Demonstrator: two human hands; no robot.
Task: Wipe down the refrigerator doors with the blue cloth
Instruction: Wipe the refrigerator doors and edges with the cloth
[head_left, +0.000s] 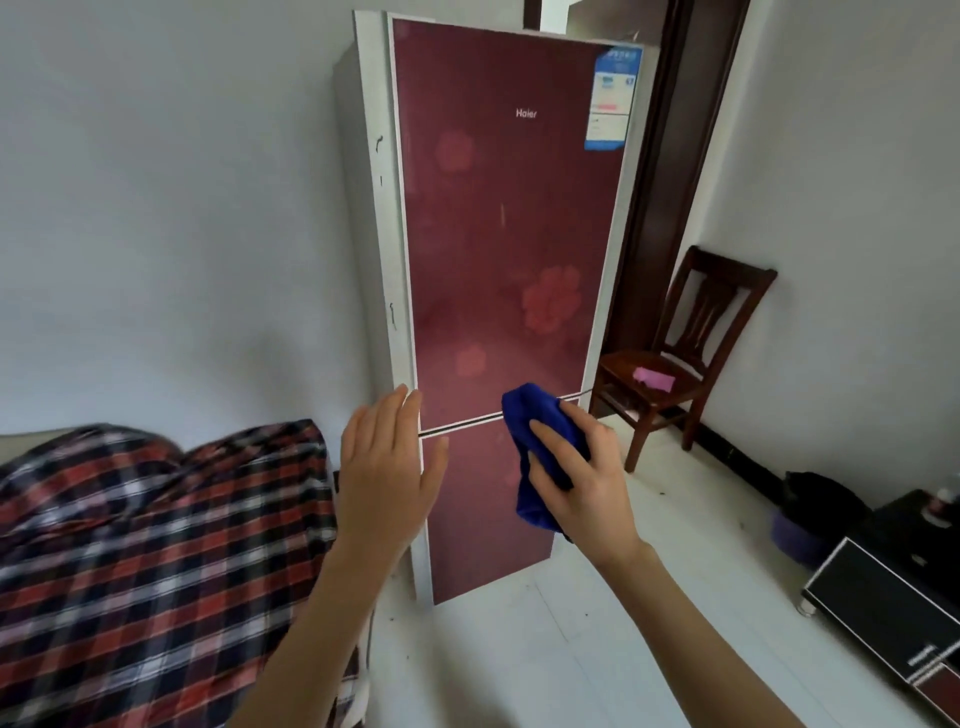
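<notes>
A: Where's the cloth (527, 415)?
B: Bunched in the right hand (587, 483), fingers curled round it, at the door seam of the fridge (498, 234) (touching or not, I can't tell).
A: And the left hand (384, 467)?
B: Fingers straight, holding nothing, up by the fridge's left edge.

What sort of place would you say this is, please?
Probably a room in a home: a tall red refrigerator, a plaid cloth over furniture beside it, and a wooden chair.
</notes>
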